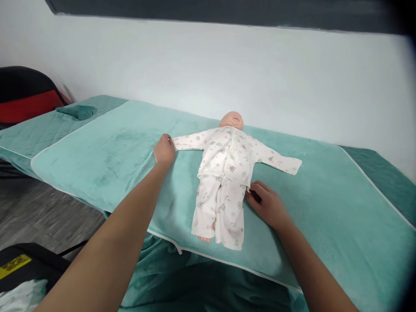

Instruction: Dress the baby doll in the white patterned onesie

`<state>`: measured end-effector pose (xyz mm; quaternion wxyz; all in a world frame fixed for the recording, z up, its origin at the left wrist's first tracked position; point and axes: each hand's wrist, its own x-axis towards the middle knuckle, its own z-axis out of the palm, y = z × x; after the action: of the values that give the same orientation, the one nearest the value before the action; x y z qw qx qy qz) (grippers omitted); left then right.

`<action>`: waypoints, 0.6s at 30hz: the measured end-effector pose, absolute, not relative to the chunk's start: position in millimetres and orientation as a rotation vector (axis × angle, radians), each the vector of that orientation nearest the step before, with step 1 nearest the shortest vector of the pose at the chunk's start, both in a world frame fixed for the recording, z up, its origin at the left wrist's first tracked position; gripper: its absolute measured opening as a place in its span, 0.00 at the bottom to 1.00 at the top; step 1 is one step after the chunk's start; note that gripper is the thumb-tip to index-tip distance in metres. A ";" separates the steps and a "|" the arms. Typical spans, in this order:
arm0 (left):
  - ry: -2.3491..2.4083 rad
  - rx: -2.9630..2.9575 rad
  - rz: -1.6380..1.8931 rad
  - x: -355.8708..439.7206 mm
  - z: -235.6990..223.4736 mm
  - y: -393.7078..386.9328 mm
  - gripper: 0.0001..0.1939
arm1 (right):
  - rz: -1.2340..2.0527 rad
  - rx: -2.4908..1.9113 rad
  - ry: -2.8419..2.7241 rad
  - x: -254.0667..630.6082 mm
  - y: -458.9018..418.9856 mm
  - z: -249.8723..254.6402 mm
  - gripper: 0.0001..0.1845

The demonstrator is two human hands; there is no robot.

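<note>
A baby doll (pixel 232 118) lies on its back on a teal bed cover (pixel 117 138), head toward the wall. It wears a white patterned long-sleeved top (pixel 216 151) and matching trousers (pixel 230 212); toes show at one trouser leg's end. My left hand (pixel 164 149) is closed at the cuff of the sleeve on the left, which is stretched out sideways. At the top's lower right hem, my right hand (pixel 264 203) has its fingers pinched together on the fabric edge. The other sleeve (pixel 281 162) lies spread out to the right, its cuff flat with no doll hand showing.
A white wall (pixel 195 65) rises behind the bed. To the left are a black and red chair (pixel 30 102) and an opening in the cover (pixel 78 112). A black item with a yellow label (pixel 14 265) and some cloth (pixel 24 297) sit at the lower left.
</note>
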<state>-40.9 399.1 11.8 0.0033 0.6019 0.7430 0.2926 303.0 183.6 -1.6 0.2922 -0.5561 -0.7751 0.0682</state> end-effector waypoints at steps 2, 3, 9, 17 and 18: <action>2.325 1.875 0.920 -41.0 12.9 398.9 0.16 | 0.211 -1.483 -1.957 295.7 171.3 -3.3 0.06; 2.320 1.873 0.923 -41.3 12.9 398.9 0.16 | 0.227 -1.483 -1.880 290.8 163.5 -3.5 0.06; 2.264 1.839 0.988 -45.2 9.3 401.6 0.15 | 0.221 -1.313 -1.758 232.8 93.7 4.8 0.23; 2.270 1.799 0.999 -46.2 7.8 404.9 0.14 | -0.069 -1.522 -1.906 164.0 75.3 -2.5 0.13; 2.276 1.796 0.995 -46.2 7.9 404.8 0.14 | -0.070 -1.530 -1.897 162.5 78.4 -3.0 0.11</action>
<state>-46.2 404.8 7.9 0.0381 0.5856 0.7419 0.3243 162.5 78.4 -3.0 0.3445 -0.5891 -0.7305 -0.0269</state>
